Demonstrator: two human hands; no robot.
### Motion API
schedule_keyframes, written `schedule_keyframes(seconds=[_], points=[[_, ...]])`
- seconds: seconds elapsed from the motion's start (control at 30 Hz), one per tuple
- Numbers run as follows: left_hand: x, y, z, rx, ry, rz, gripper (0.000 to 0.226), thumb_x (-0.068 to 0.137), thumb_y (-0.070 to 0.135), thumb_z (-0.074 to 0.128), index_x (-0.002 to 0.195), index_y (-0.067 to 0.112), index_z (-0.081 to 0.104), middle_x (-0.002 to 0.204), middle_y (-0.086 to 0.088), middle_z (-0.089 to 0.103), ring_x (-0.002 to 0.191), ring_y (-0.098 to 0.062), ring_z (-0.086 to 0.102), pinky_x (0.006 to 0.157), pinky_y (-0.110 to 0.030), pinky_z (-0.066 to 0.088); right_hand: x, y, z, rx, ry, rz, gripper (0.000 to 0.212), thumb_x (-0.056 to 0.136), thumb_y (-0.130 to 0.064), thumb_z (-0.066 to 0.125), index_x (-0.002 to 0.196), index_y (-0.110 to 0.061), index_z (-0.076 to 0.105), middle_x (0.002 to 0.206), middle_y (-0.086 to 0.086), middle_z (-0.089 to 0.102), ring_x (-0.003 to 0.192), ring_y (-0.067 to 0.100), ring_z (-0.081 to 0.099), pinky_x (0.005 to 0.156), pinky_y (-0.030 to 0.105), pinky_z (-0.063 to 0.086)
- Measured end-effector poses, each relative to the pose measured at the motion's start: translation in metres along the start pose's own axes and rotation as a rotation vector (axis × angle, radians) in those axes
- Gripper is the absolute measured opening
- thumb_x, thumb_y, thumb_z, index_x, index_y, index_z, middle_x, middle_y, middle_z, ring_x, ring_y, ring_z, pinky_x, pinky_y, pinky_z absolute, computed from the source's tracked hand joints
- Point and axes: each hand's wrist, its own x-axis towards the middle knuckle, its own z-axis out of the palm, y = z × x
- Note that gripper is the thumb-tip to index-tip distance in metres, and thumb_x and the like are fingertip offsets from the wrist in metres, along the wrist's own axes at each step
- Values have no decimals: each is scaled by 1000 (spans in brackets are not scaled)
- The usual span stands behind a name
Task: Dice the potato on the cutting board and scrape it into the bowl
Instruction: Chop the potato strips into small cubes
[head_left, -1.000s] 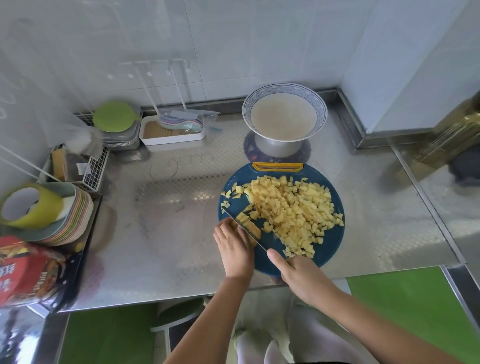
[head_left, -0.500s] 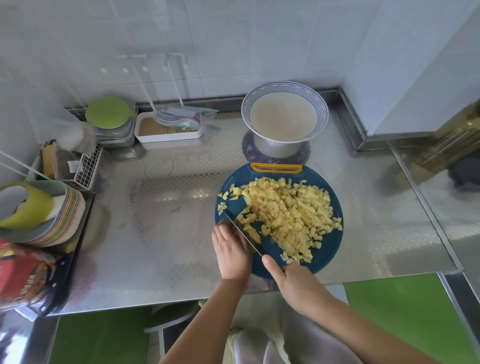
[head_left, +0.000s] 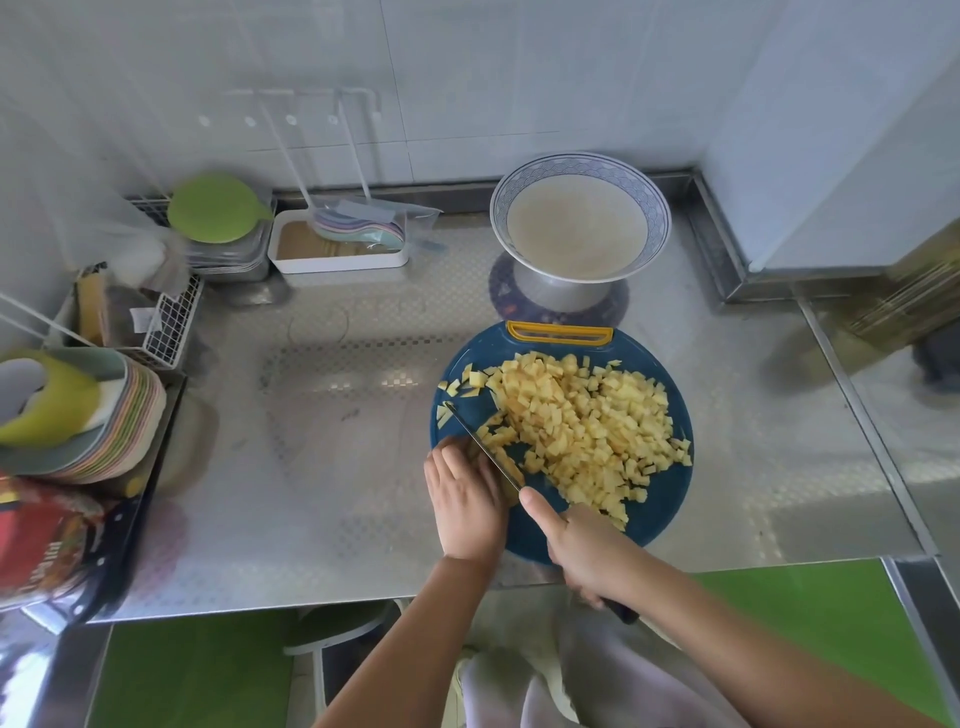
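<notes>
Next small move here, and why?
Probably one more chop: the knife in the right hand lies beside the left hand, which seems to pin a last uncut piece. The pile sits on the board; the bowl shows no potato, so scraping comes later.

Knife handle (head_left: 621, 614) largely unseen in grip of right hand (head_left: 584, 558).
</notes>
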Motion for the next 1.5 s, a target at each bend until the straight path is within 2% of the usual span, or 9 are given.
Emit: schedule_keyframes(seconds=[0.13, 0.4, 0.5, 0.63, 0.73, 0.83, 1.0, 1.1, 1.5], points=[[0, -1, 1, 3, -3, -10, 15, 94, 20, 36, 106, 14, 41, 104, -13, 54, 93, -26, 49, 84, -40, 48, 15, 5, 4, 11, -8, -5, 75, 92, -75, 16, 51, -14, 31, 42, 3, 29, 26, 14, 30, 38, 23, 29], [-1, -1, 0, 1, -7, -15, 14, 95, 20, 37, 105, 13, 44, 105, -11, 53, 96, -24, 49, 85, -41, 49, 24, 12, 14, 15, 104, -139, 67, 95, -65, 24, 50, -15, 28, 47, -2, 31, 41, 10, 28, 50, 23, 27], [-2, 3, -1, -20, -4, -25, 13, 95, 19, 38, 106, 15, 43, 106, -9, 50, 99, -20, 46, 88, -35, 46, 21, 14, 6, 179, 66, -144, 67, 85, -73, 27, 49, -16, 26, 40, -7, 26, 35, 8, 25, 46, 23, 25], [0, 4, -2, -46, 9, -50, 18, 95, 23, 39, 106, 11, 46, 109, -8, 48, 102, -17, 43, 93, -31, 39, 16, 17, -10, 438, -109, -58, 69, 90, -73, 32, 55, -14, 37, 45, 4, 31, 34, 17, 30, 39, 24, 30], [-2, 6, -4, -82, -3, -103, 30, 97, 31, 36, 111, 8, 50, 113, 0, 43, 105, -13, 38, 97, -34, 38, 7, 16, -16, 508, -137, -75, 68, 92, -71, 33, 57, -14, 38, 45, 5, 31, 35, 17, 30, 40, 24, 32], [-3, 5, -7, -129, -7, -150, 40, 98, 40, 31, 119, 10, 47, 115, 6, 38, 109, -11, 36, 101, -31, 32, -4, 15, -17, 434, -86, -127, 69, 93, -70, 32, 57, -12, 35, 44, 5, 28, 34, 18, 27, 42, 26, 29], [-4, 8, -6, -146, 64, -267, 45, 96, 44, 29, 119, 10, 48, 115, -2, 43, 107, -11, 34, 98, -30, 31, -20, 17, -4, 191, 51, -205, 68, 98, -64, 30, 50, -16, 24, 41, -5, 21, 33, 9, 23, 45, 20, 24], [-6, 7, -3, -107, 60, -286, 39, 96, 41, 29, 113, 12, 47, 111, -2, 44, 102, -15, 36, 95, -38, 38, -22, 21, 6, 115, 98, -215, 70, 91, -71, 27, 48, -16, 25, 39, -3, 23, 37, 10, 28, 57, 30, 30], [-5, 7, 0, -64, 89, -226, 24, 99, 31, 28, 105, 13, 43, 104, -5, 44, 97, -18, 37, 89, -38, 40, -20, 19, 11, 118, 97, -165, 71, 89, -72, 28, 48, -14, 25, 40, -1, 26, 47, 17, 34, 59, 33, 33]])
